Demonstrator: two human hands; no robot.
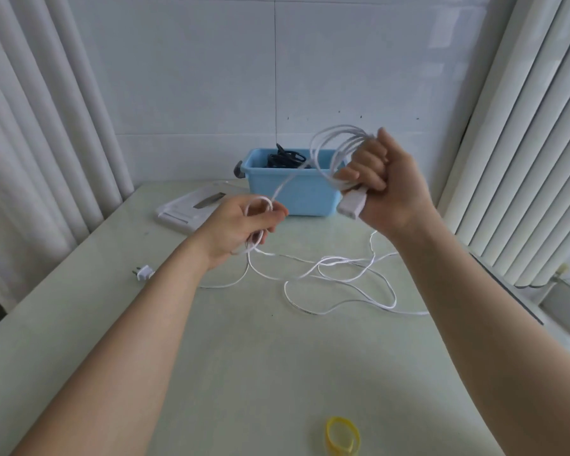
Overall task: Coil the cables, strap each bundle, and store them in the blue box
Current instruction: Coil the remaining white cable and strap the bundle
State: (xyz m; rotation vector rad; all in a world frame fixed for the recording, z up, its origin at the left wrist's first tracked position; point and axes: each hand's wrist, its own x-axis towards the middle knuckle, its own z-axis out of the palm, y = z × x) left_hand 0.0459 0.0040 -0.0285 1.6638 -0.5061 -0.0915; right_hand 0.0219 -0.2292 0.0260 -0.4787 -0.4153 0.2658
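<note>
At the near edge of the desk (211, 373), a yellow strap (342, 435) lies looped and untouched, within easy reach for when I need it. Farther in, the loose run of the white cable (339, 281) sprawls in slack curves across the desk, its plug (144, 273) lying off to the left. Above it, my left hand (241, 227) is closed loosely around the cable, a small loop showing at the fingers, feeding line toward the coil. My right hand (385, 185) is clenched on the gathered loops, with the white connector block (352, 203) pinned under the thumb. The cord looks thin, flat, light and limp, and I judge it springy enough for the loops to fan out unless I pinch them where they cross; the block is the one rigid part and the best anchor. Beyond the hands stands the blue box (293, 192), with a dark cable bundle (285, 158) already inside. A white tray-like object (188, 212) sits to its left, what rests on it unclear.
</note>
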